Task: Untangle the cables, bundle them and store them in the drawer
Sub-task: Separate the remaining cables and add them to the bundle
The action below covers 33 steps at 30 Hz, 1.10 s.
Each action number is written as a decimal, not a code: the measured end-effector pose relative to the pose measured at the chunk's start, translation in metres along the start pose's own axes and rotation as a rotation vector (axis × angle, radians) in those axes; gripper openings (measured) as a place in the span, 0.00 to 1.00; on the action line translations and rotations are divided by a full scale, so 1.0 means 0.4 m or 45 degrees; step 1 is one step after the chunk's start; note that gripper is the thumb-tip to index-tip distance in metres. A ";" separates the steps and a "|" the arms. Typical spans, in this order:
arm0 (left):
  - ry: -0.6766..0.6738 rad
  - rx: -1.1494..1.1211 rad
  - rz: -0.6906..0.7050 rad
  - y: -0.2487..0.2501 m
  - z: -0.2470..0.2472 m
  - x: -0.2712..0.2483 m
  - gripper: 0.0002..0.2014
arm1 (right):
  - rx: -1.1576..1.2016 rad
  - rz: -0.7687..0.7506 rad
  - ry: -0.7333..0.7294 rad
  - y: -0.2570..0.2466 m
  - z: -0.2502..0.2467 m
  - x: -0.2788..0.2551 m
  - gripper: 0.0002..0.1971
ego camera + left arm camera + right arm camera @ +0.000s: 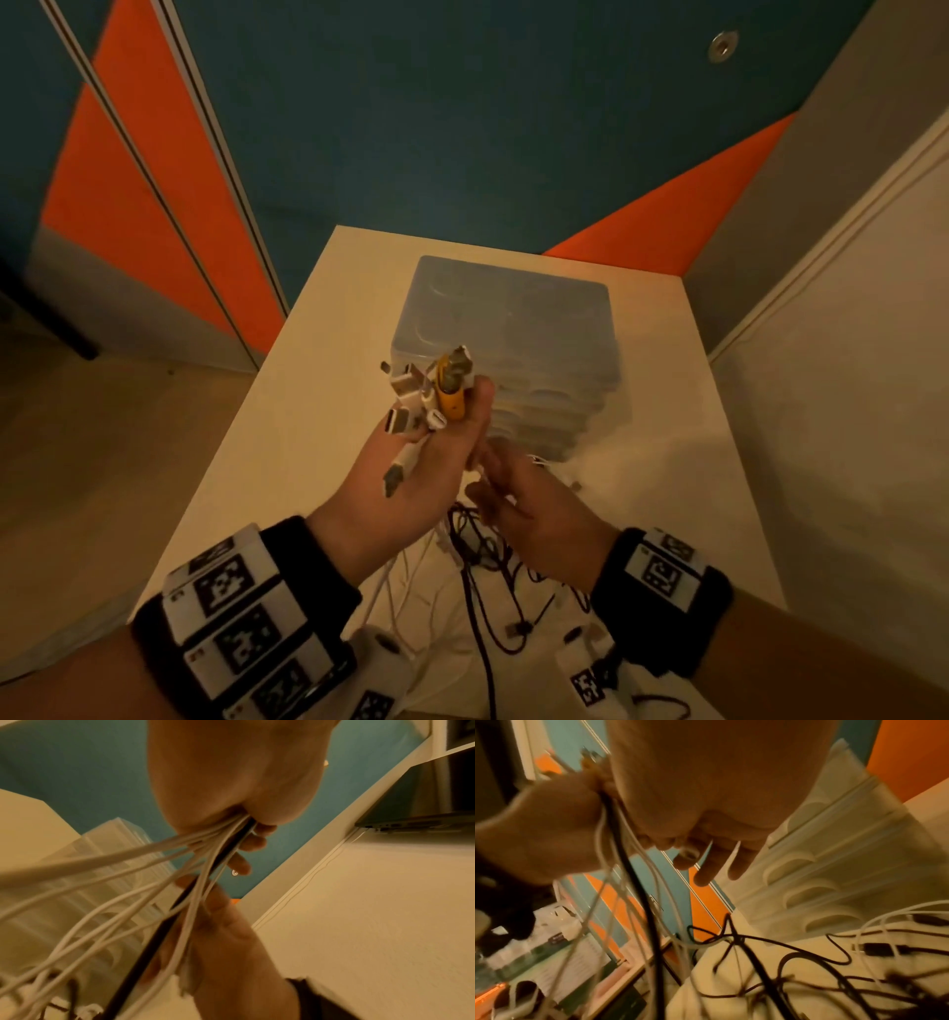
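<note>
My left hand (416,483) is raised above the table and grips a bunch of cable ends (436,395): white plugs and one yellow connector stick up out of the fist. White strands and one black strand (144,852) hang down from that fist (231,770). My right hand (534,509) sits just below and to the right, thumb and forefinger curled round the hanging strands; its other fingers (706,872) point down loosely. The rest of the black and white tangle (493,580) lies on the table below. A translucent drawer unit (513,329) stands behind, its drawers closed.
The white table (693,411) stands in a corner, with a white wall on the right and blue-and-orange panels behind. Loose black cables and plugs (875,949) spread in front of the drawers (821,862). A laptop (411,819) lies on a shelf to the right.
</note>
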State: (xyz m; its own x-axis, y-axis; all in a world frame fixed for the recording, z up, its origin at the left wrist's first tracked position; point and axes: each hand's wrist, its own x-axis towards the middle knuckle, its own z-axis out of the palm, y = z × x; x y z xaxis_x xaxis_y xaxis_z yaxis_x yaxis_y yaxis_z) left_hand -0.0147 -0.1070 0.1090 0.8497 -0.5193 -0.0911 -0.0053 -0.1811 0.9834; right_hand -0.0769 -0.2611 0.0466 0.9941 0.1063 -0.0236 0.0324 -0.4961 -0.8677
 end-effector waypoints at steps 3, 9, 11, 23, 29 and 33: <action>0.047 -0.274 0.077 0.103 0.008 -0.012 0.23 | -0.169 0.092 -0.098 0.038 0.006 0.003 0.06; -0.157 -0.483 -0.019 0.163 -0.027 -0.022 0.24 | -0.146 0.272 -0.106 0.090 0.005 -0.023 0.09; -0.186 -0.463 -0.022 0.154 -0.031 -0.023 0.22 | -0.108 0.267 -0.097 0.080 0.000 -0.019 0.09; -0.263 -0.639 -0.165 0.109 -0.099 -0.087 0.25 | -0.365 0.405 -0.052 0.169 -0.052 0.002 0.08; -0.262 -0.664 -0.133 0.107 -0.117 -0.093 0.30 | -0.380 0.216 -0.428 0.102 0.066 0.034 0.19; -0.228 -0.681 -0.144 0.111 -0.123 -0.089 0.25 | -0.779 0.093 -0.817 0.097 0.143 0.055 0.32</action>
State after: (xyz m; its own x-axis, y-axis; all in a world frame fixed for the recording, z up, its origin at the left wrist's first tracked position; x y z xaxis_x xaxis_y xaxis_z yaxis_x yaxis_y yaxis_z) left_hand -0.0192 -0.0554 0.1638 0.7266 -0.6632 -0.1794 0.3872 0.1795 0.9043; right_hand -0.0598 -0.2289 -0.0161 0.7522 0.4274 -0.5015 0.2036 -0.8746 -0.4401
